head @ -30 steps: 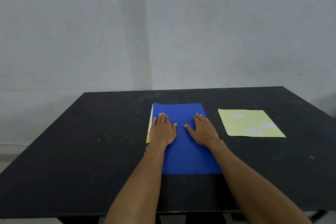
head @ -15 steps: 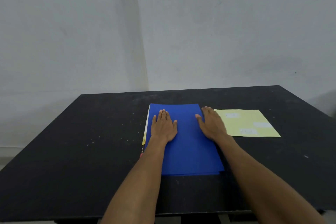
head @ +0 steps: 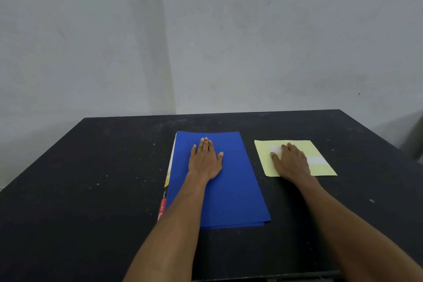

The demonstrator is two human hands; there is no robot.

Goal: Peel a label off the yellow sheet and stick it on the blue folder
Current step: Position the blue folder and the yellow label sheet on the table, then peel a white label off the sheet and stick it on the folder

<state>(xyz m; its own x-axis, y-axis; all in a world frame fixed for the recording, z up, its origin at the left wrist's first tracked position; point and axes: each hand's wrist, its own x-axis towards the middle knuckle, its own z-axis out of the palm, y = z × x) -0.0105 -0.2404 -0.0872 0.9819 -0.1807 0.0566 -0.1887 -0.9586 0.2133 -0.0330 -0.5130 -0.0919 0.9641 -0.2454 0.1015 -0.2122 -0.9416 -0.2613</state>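
The blue folder [head: 231,181] lies flat in the middle of the black table, its long side running away from me. My left hand [head: 206,159] rests palm down on its upper half, fingers together and holding nothing. To the right lies the yellow sheet [head: 322,151] with white labels; one label [head: 317,160] shows near its right edge and another [head: 275,149] beside my fingers. My right hand [head: 289,160] lies flat on the sheet's left and middle part, covering a share of it, with nothing gripped.
The black table [head: 91,190] is speckled with pale dust and ends at a grey wall behind. A strip of yellow, white and red printed paper [head: 166,184] sticks out from under the folder's left edge. A dark object [head: 415,139] stands beyond the right edge.
My right hand has slid off the folder to the right and now lies on the yellow sheet. My left hand has stayed on the folder, shifted slightly toward its middle.
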